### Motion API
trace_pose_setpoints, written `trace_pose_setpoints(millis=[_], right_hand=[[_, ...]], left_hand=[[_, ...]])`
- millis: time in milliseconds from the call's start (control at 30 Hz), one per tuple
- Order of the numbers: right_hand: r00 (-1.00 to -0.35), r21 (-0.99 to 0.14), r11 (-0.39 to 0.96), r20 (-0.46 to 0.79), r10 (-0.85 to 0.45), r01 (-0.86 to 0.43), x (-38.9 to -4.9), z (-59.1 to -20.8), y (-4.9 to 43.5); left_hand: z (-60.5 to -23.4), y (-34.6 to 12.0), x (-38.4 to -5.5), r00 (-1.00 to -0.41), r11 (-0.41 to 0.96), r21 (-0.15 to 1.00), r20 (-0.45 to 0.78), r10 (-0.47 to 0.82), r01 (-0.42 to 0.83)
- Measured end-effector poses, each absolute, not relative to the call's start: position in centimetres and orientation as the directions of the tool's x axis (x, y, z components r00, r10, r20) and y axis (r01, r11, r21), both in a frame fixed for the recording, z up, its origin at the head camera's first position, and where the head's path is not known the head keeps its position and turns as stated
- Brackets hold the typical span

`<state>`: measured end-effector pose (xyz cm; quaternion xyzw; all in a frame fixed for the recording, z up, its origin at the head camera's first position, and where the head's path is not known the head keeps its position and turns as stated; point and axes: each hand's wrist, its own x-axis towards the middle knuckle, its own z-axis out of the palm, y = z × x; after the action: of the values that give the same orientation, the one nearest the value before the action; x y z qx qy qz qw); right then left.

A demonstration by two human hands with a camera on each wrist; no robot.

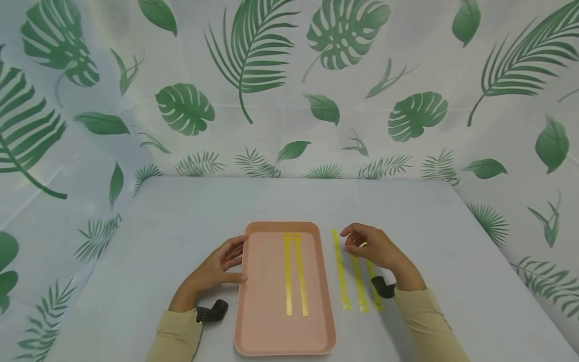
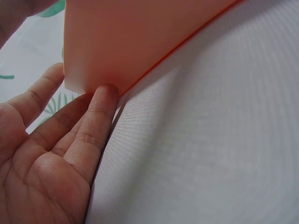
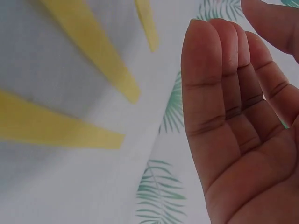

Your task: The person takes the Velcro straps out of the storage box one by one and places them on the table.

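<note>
A pink tray (image 1: pixel 267 296) lies lengthwise before me, holding two flat yellow strips (image 1: pixel 288 276), each with a wider slotted head at its far end. My left hand (image 1: pixel 214 269) rests against the tray's left side, thumb and fingers spread along the rim. In the left wrist view, straight fingertips (image 2: pixel 103 95) touch the tray's outer wall (image 2: pixel 126 37). Right of the tray lie three more yellow strips (image 1: pixel 340 271), their wider ends near me. Over their far ends hovers my right hand (image 1: pixel 373 246), fingers loosely bent with nothing in them; its palm (image 3: pixel 252 172) shows in the right wrist view.
A pale cloth covers the table (image 1: pixel 181 216). Behind it and at both sides hangs a white curtain (image 1: pixel 280 130) with green leaf prints. Each wrist carries a black camera (image 1: pixel 212 311), below a beige sleeve (image 1: pixel 176 334).
</note>
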<state>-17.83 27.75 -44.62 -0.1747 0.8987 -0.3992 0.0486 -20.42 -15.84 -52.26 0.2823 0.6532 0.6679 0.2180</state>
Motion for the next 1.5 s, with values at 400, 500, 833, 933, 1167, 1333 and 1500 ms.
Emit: trace_pose_setpoints(millis=[400, 500, 833, 933, 1167, 1333, 1500], right_hand=[[-0.888, -0.736, 0.566, 0.102, -0.449, -0.371, -18.9, -44.1, 25.8], [-0.879, -0.744, 0.553, 0.095, -0.468, -0.375, -19.1, -43.9, 25.2], [-0.863, -0.742, 0.556, 0.062, -0.501, -0.376, -19.8, -43.9, 23.8], [-0.850, -0.744, 0.539, 0.073, -0.522, -0.395, -19.9, -43.8, 23.3], [-0.820, -0.752, 0.507, 0.077, -0.568, -0.422, -20.5, -43.8, 22.0], [-0.794, -0.775, 0.472, 0.061, -0.605, -0.419, -21.0, -44.2, 21.3], [-0.757, -0.808, 0.419, 0.049, -0.652, -0.413, -21.4, -44.7, 20.8]], left_hand=[[-52.2, -16.0, -20.6, -0.744, -0.046, 0.996, 0.086, 0.662, 0.074], [-52.2, -16.0, -20.6, -0.744, -0.047, 0.996, 0.086, 0.663, 0.073], [-52.1, -15.7, -20.7, -0.742, -0.049, 0.996, 0.084, 0.665, 0.068], [-52.2, -15.7, -20.8, -0.741, -0.045, 0.996, 0.084, 0.666, 0.072], [-52.5, -15.8, -20.8, -0.740, -0.043, 0.996, 0.087, 0.667, 0.079], [-52.4, -15.8, -20.8, -0.743, -0.050, 0.996, 0.088, 0.663, 0.073], [-52.2, -15.9, -20.6, -0.748, -0.055, 0.997, 0.073, 0.659, 0.049]])
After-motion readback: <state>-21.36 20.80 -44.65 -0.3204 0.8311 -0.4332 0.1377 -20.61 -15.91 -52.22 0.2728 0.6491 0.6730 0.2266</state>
